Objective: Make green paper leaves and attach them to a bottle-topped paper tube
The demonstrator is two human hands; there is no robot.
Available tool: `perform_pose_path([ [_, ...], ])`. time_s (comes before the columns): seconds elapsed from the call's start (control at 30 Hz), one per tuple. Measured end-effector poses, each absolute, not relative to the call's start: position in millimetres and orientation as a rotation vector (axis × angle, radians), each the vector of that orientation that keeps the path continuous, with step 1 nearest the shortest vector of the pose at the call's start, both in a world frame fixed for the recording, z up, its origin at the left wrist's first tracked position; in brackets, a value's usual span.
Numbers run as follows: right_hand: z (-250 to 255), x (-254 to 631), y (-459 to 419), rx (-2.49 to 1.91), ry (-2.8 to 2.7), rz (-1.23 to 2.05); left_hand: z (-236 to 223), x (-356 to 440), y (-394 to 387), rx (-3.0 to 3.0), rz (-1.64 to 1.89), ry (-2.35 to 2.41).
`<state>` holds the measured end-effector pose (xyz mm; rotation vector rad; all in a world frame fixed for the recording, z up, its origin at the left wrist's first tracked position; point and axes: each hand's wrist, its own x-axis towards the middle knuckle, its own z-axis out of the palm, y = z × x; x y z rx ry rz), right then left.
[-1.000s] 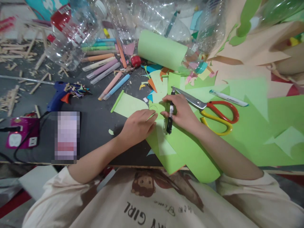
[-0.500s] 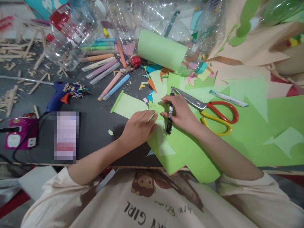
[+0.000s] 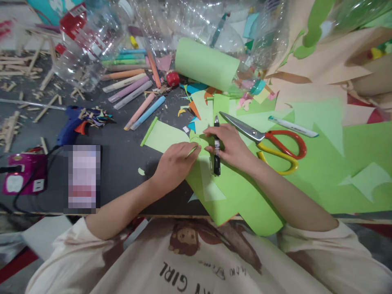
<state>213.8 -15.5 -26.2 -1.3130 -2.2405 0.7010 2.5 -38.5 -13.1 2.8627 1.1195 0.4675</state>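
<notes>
My right hand (image 3: 231, 143) is closed around a black and silver pen (image 3: 217, 161), which lies across the fingers with its tip pointing away from me. Facing it, my left hand (image 3: 176, 163) has its fingers together at the edge of a small green paper piece (image 3: 195, 138) with a curved line on it. Part of that piece is hidden by the fingertips. Beneath both hands lie green paper sheets (image 3: 245, 196). Large scissors (image 3: 260, 136) with red and yellow handles rest just beyond my right hand. A pale green strip with a rolled end (image 3: 165, 135) lies beyond my left hand.
Felt-tip pens (image 3: 131, 87) lie at the back left, near clear plastic bottles (image 3: 82, 61). A blue glue gun (image 3: 70, 124) and a phone (image 3: 82, 175) are on the left. A green paper-wrapped bottle (image 3: 205, 63) lies behind the scraps. A white marker (image 3: 292, 126) sits on the right.
The pen has turned slightly more upright in my right hand, its tip swinging left. The left hand stays at the small green paper piece. The whole view has shifted slightly.
</notes>
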Motion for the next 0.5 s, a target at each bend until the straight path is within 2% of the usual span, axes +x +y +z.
perform_pose_path([
  [0.3,-26.6,214.2,-15.2,-1.277,-2.246,0.696,-17.3,3.6,-35.9,2.849,0.57,1.084],
  [0.5,-27.9,214.0,-14.5,-1.261,-2.234,0.693,-16.7,3.2,-36.4,2.832,0.465,1.076],
])
